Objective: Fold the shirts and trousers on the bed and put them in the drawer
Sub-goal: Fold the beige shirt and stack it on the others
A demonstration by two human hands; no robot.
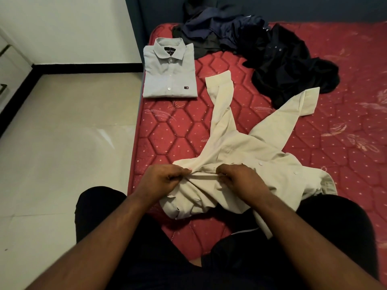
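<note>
A: Where is the cream shirt (249, 147) sitting against the hands?

B: It is lying crumpled on the red quilted bed (345, 143), near edge, right in front of the person. The left hand (162, 181) is pinching a bunched fold at the shirt's left side, fingers curled in. The right hand (240, 178) is gripping the same ridge of cloth just beside it, knuckles up. Both hands are resting on top of the fabric, with the ridge stretching between them.

A: And the rest of that shirt?

B: Spreading away from the hands. One sleeve is running straight up the bed, the other is angling off to the right, cuff touching the dark heap. A buttoned edge is showing right of the right hand.

A: Other garments?

B: A pale blue shirt (170, 70) is lying folded, collar up, at the bed's left edge, well apart from the hands. A pile of dark clothes (261, 51), navy and black, is sitting unfolded at the far end.

A: Drawer?

B: Handles of a white cabinet (8, 65) are showing at far left, beyond the tiled floor (62, 143).
</note>
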